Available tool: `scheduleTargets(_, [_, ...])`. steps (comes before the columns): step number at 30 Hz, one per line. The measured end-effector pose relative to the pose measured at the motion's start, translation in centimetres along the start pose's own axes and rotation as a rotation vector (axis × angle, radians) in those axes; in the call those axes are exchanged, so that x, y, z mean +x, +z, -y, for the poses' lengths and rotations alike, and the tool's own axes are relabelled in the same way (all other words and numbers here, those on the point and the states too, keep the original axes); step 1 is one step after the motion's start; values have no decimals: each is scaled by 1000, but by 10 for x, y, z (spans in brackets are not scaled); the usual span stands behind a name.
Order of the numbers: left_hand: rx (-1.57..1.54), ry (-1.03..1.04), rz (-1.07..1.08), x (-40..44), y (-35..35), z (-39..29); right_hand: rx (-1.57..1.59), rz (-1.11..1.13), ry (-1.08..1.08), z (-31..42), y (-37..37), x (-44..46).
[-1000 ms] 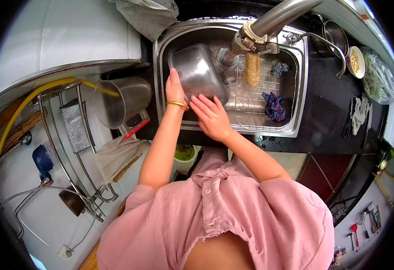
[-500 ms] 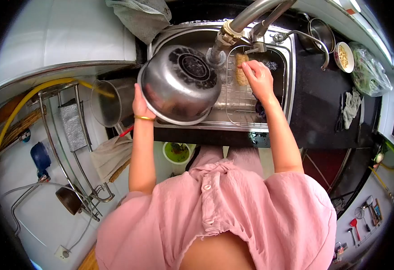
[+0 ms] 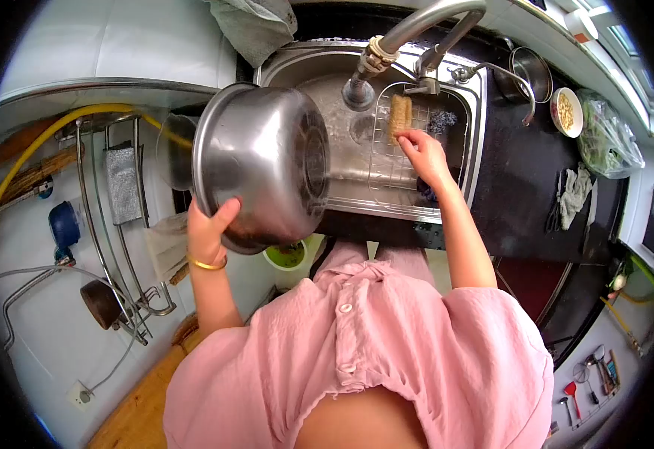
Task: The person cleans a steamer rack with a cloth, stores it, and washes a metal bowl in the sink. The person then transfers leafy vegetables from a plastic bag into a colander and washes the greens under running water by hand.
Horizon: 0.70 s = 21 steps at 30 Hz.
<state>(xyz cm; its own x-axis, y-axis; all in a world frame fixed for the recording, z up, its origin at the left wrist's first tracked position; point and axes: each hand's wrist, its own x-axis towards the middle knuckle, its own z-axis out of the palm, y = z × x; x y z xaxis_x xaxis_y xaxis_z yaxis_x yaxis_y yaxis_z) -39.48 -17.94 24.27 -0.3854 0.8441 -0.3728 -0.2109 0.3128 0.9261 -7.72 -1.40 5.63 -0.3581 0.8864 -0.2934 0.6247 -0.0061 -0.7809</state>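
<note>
A deep stainless steel pot (image 3: 256, 165) is tipped on its side at the sink's left edge, its dark-marked base facing right. My left hand (image 3: 209, 236) grips it low by the rim, thumb on the outer wall and fingers mostly hidden behind. On the wire rack (image 3: 375, 161) in the sink (image 3: 319, 90) lies a tan loofah (image 3: 400, 112). My right hand (image 3: 425, 156) is closed in a pinch at the loofah's near end. Above the sink hangs the faucet head (image 3: 358, 93), with no stream visible.
A dark scouring pad (image 3: 442, 121) sits on the rack. The right counter holds a metal pan (image 3: 530, 73), a bowl of pale pieces (image 3: 566, 112), a bag of greens (image 3: 609, 135) and a glove (image 3: 575, 196). A green-filled bucket (image 3: 286, 256) stands below.
The pot has moved left and turned from base-up onto its side in my left hand. My right hand has moved down from beside the loofah's upper part to its near end.
</note>
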Motion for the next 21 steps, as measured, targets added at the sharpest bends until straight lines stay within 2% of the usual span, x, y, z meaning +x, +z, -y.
scheduleTargets(1, [130,23,28,-8,3,-8,1,3,-4,-5,0,-4])
scheduleTargets(2, [132,24,22,-14,7,-16,2,29,-22,-10,0,-8])
scheduleTargets(4, [504,-58,262,-25,16,-33,10,67,-53,-18,0,-14])
scheduleTargets(5, [758,-31,338,-28,31,-44,11,74,-58,-21,-1,-17])
scheduleTargets(7, [1207,250,528,-28,45,-28,-15,119,-83,-25,-4,-24])
scheduleTargets(8, [1332,221,629,-27,61,-26,-14,127,-90,-27,-6,-26])
scheduleTargets(9, [1339,299,642,-27,72,-15,-24,137,-117,-29,-8,-28])
scheduleTargets(11, [1491,288,750,-21,81,6,-30,144,-149,-30,-10,-33])
scheduleTargets(14, [1684,367,806,-4,81,40,18,157,-92,-30,-17,-44])
scheduleTargets(21, [1880,502,783,24,72,93,72,146,-24,-41,-32,-71])
